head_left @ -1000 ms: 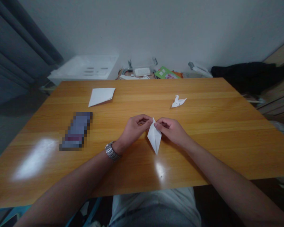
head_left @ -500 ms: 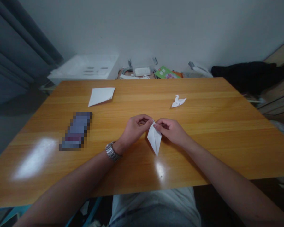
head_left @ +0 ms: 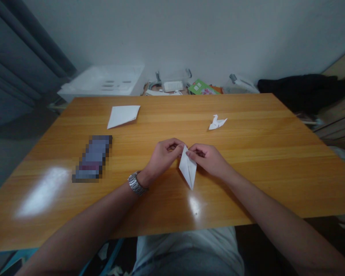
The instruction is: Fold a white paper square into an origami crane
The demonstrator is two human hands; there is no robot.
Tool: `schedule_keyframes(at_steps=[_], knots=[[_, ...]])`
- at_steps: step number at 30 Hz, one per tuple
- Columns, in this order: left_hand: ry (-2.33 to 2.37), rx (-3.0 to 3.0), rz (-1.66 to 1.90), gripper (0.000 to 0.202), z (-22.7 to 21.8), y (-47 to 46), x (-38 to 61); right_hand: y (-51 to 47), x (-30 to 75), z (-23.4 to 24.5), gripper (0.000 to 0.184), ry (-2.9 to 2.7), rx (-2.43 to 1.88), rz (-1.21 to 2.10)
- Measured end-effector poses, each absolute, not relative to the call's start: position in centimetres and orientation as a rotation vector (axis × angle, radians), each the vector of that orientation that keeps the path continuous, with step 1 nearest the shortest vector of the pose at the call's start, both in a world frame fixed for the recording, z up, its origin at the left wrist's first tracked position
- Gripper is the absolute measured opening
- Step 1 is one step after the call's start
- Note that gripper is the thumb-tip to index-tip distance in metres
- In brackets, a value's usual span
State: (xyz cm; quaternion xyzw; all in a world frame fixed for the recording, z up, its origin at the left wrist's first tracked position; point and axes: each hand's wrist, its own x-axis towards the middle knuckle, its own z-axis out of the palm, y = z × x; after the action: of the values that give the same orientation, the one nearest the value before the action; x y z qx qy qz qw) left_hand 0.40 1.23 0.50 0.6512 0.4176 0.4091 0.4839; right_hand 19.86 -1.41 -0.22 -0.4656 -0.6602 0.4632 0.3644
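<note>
A white folded paper (head_left: 188, 168), shaped like a narrow kite with a crease down its middle, is held above the near middle of the wooden table (head_left: 255, 153). My left hand (head_left: 167, 153) pinches it close to its top point, with the thumb at the upper left edge and the other fingers curled behind. My right hand (head_left: 208, 158) grips the upper right edge, its thumb resting on the paper's front. The lower point hangs free toward me. Fingers behind the paper are partly hidden.
A folded paper bird (head_left: 217, 122) stands at the back right of the table. White paper sheets (head_left: 123, 116) lie at the back left, with a pixelated phone (head_left: 93, 158) nearer me. Beyond the far edge are a white bin (head_left: 103, 82) and a green booklet (head_left: 203, 87).
My left thumb has slid slightly left off the paper's tip, so more of the top point shows. The right hand keeps nearly the same place.
</note>
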Motion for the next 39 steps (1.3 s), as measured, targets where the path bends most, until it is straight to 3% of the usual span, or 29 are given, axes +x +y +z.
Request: schedule_keyframes(at_steps=[22,32,39], knots=[[1.056,1.645,1.015,0.036,0.97,0.97,0.52,-1.47,19.73,-0.22,0.028,-1.731,-1.199,1.194],[1.039,1.677,0.988,0.028,0.76,1.11,0.38,-1.34,19.90,-0.20,0.031,-1.739,-1.207,1.156],[1.070,1.710,0.965,0.027,1.12,1.10,0.50,-1.57,19.57,-0.36,0.031,-1.661,-1.193,1.327]])
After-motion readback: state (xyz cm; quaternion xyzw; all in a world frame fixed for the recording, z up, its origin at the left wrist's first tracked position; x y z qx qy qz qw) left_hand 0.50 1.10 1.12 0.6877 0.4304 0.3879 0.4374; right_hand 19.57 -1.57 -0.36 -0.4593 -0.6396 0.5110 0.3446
